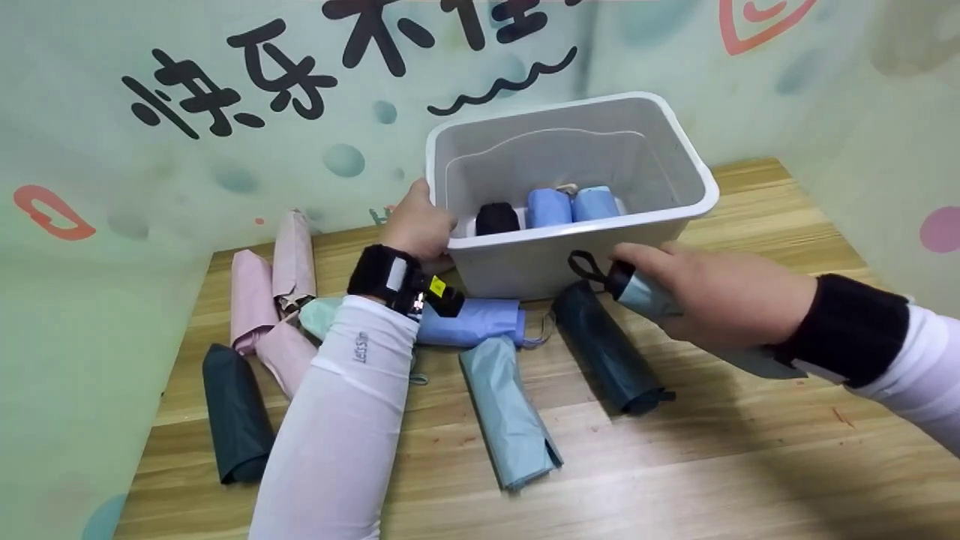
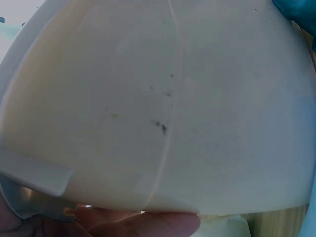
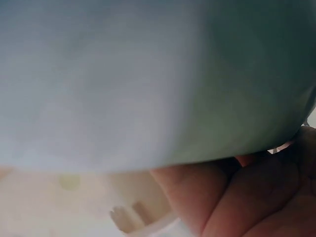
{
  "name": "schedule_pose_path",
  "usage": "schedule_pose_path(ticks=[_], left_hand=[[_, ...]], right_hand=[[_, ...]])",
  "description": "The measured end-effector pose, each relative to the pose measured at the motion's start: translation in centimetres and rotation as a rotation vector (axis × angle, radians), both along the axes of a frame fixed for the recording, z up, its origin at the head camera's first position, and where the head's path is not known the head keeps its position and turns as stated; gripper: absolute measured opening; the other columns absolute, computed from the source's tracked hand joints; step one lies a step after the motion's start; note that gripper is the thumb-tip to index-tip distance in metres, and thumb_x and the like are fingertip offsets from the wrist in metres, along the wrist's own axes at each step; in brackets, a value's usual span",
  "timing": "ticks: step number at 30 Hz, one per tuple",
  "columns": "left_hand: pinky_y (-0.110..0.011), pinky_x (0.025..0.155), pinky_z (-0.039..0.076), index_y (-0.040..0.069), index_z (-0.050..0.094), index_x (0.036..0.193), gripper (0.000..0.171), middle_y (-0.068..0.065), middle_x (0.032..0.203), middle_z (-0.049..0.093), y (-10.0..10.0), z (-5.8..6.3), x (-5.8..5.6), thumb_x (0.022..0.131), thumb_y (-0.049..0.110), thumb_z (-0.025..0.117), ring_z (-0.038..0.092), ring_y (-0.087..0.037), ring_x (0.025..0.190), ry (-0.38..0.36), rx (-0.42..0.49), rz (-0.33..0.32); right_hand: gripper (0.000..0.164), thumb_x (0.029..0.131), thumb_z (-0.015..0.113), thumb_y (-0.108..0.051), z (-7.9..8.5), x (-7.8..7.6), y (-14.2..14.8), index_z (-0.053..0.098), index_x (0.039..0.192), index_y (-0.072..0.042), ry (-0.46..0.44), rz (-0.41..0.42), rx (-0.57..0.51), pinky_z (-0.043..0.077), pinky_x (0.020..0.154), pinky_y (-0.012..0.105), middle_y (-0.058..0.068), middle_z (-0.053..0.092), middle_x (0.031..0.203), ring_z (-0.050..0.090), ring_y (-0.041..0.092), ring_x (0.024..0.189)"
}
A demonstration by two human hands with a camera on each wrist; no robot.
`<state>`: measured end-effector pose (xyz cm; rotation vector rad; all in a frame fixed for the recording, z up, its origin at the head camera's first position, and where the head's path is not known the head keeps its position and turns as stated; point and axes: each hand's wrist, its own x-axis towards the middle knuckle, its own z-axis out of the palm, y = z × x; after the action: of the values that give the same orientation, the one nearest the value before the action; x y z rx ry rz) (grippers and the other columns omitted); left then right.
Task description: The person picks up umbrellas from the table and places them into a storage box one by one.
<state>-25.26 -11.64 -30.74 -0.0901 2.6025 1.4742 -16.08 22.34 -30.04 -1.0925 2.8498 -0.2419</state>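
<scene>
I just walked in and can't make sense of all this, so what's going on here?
A person is handling folded umbrellas. Their left hand holds one end of a grey bin, while their right hand grips a light blue-green umbrella, outside the bin. Inside the bin are a black umbrella and two blue umbrellas. More umbrellas, some pink, some dark, lie on the wooden table around it.

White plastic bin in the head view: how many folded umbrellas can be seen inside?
3: a black folded umbrella at the left, a periwinkle folded umbrella in the middle, a light blue folded umbrella at the right. The bin's near wall may hide others.
</scene>
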Motion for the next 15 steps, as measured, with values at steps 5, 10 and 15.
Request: schedule_pose_path(ticks=[5, 10, 15], left_hand=[[-0.052, 0.113, 0.049, 0.004, 0.032, 0.158, 0.063, -0.02, 0.151, 0.051, -0.1, -0.1, -0.1, 0.096, 0.001, 0.047, 0.051, -0.033, 0.133, 0.014, -0.024, -0.012], [-0.051, 0.108, 0.052, 0.003, 0.032, 0.157, 0.062, -0.021, 0.149, 0.051, -0.3, -0.1, -0.2, 0.097, 0.003, 0.047, 0.052, -0.032, 0.13, 0.011, -0.055, -0.021], [-0.052, 0.107, 0.054, 0.003, 0.032, 0.157, 0.062, -0.021, 0.151, 0.05, -0.3, -0.1, -0.3, 0.097, 0.002, 0.047, 0.051, -0.032, 0.132, -0.001, -0.041, -0.016]], right_hand=[[0.076, 0.087, 0.078, -0.01, 1.4, 0.2, -0.7, 0.041, 0.154, -0.016, 0.007, 0.012, -0.039, 0.058, 0.075, 0.041, 0.009, 0.063, 0.111, 0.062, 0.021, 0.087], [0.078, 0.089, 0.076, -0.011, 2.9, 0.2, -1.4, 0.039, 0.155, -0.027, -0.004, 0.008, -0.057, 0.056, 0.078, 0.042, 0.007, 0.062, 0.112, 0.062, 0.022, 0.091], [0.08, 0.09, 0.077, -0.016, 4.1, 0.0, -1.8, 0.036, 0.158, -0.03, -0.017, -0.037, -0.035, 0.058, 0.076, 0.045, 0.008, 0.064, 0.115, 0.064, 0.023, 0.09]])
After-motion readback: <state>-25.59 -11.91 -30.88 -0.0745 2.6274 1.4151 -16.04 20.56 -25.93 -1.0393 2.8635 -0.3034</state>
